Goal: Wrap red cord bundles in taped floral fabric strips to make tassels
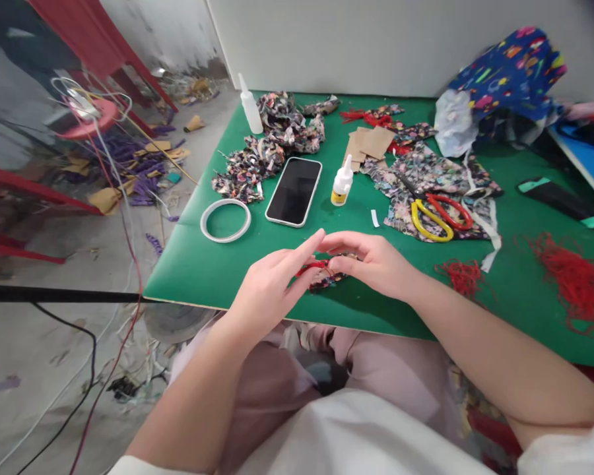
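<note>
Near the front edge of the green table, both hands meet around a small floral fabric piece (327, 276) with red string at its left end. My left hand (277, 277) pinches the red string end between thumb and fingers, its fingers pointing up and right. From the right, my right hand (371, 260) grips the fabric's upper edge, thumb below and fingers curled over. Beyond the hands lie a phone (294, 191) and an upright small glue bottle (342, 183). Scissors with one yellow and one red handle (438, 218) rest on floral cloth to the right.
The green table (188, 270) also bears a white tape ring (226, 221), bunched floral fabric (277, 142), a tall white bottle (250, 109), brown card pieces (371, 144), and red string piles (574, 284). A red stool (96, 119) with cables stands left.
</note>
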`<action>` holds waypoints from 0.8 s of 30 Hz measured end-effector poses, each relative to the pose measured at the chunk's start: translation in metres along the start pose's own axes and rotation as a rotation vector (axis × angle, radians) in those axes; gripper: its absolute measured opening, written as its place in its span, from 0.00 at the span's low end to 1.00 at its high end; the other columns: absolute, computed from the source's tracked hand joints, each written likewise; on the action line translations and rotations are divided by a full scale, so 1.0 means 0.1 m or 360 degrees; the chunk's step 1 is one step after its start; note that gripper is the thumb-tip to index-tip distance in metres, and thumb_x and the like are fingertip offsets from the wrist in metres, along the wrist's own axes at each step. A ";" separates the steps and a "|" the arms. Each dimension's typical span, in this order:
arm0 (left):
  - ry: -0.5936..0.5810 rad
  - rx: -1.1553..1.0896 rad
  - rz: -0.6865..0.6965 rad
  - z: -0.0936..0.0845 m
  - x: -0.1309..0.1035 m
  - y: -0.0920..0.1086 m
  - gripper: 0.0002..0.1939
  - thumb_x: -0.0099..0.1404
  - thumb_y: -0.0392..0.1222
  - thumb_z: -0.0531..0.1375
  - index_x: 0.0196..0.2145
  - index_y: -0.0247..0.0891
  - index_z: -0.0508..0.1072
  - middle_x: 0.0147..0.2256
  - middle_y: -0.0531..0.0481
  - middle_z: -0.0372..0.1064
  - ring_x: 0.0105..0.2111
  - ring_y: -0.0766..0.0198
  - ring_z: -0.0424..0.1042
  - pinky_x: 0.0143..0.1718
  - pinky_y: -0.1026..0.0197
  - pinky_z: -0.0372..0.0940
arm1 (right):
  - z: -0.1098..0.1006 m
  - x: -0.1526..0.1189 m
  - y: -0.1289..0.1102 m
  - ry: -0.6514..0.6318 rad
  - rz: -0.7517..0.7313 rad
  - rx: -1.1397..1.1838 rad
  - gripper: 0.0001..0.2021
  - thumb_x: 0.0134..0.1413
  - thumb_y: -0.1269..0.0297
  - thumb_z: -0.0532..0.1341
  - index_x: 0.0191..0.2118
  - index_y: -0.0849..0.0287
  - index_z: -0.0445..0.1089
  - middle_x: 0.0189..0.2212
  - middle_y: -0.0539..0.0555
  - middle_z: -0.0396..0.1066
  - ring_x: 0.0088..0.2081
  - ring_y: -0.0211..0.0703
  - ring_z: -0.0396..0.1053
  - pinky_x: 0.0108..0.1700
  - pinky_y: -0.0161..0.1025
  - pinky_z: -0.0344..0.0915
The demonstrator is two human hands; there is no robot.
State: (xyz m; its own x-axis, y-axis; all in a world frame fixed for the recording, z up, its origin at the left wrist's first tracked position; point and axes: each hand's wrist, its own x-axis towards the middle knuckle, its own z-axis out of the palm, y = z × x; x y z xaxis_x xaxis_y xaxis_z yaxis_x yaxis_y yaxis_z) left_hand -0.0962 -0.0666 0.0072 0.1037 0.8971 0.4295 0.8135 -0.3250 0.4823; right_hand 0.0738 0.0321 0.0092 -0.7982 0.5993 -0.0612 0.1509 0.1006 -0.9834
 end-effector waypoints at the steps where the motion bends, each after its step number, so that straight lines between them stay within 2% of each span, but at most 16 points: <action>1: 0.0000 0.0013 0.0024 0.01 0.01 0.02 0.25 0.63 0.38 0.56 0.58 0.44 0.57 0.36 0.53 0.73 0.34 0.68 0.72 0.36 0.67 0.66 | 0.01 0.00 0.00 -0.0065 0.0062 0.0122 0.19 0.49 0.55 0.61 0.46 0.57 0.67 0.44 0.54 0.71 0.43 0.43 0.70 0.42 0.40 0.68; 6: 0.0018 0.0006 0.0034 0.03 0.06 0.06 0.23 0.63 0.38 0.56 0.56 0.41 0.60 0.35 0.52 0.73 0.32 0.68 0.71 0.36 0.68 0.65 | 0.00 0.01 0.02 -0.0126 0.0211 0.0404 0.17 0.47 0.58 0.63 0.43 0.58 0.69 0.36 0.52 0.72 0.31 0.37 0.71 0.35 0.37 0.69; 11: 0.0051 0.0039 0.0057 0.03 0.06 0.05 0.17 0.63 0.36 0.56 0.51 0.39 0.66 0.31 0.53 0.72 0.29 0.71 0.69 0.32 0.71 0.64 | -0.03 0.02 0.02 -0.0129 0.0253 0.0444 0.12 0.47 0.60 0.64 0.38 0.61 0.72 0.28 0.50 0.72 0.22 0.29 0.64 0.27 0.31 0.65; 16: 0.0103 0.0045 0.0075 0.02 0.05 0.03 0.15 0.63 0.35 0.56 0.48 0.38 0.69 0.33 0.51 0.72 0.31 0.71 0.69 0.34 0.70 0.64 | -0.03 0.04 0.03 0.0050 0.0256 0.0494 0.09 0.46 0.63 0.64 0.33 0.62 0.74 0.23 0.49 0.71 0.21 0.29 0.63 0.25 0.30 0.62; 24: 0.0168 -0.0041 0.0008 0.01 0.07 0.05 0.10 0.61 0.32 0.57 0.40 0.37 0.74 0.34 0.50 0.72 0.33 0.70 0.71 0.36 0.69 0.65 | -0.02 0.03 0.04 0.0139 0.0199 0.0538 0.07 0.43 0.65 0.65 0.31 0.60 0.74 0.22 0.48 0.71 0.23 0.29 0.64 0.26 0.30 0.63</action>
State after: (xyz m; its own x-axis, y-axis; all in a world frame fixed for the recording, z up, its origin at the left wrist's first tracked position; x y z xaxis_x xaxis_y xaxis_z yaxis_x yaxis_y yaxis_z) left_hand -0.0911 -0.0619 0.0118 0.0457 0.8594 0.5092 0.7980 -0.3381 0.4990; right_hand 0.0734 0.0356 0.0054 -0.7306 0.6576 -0.1838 0.0309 -0.2370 -0.9710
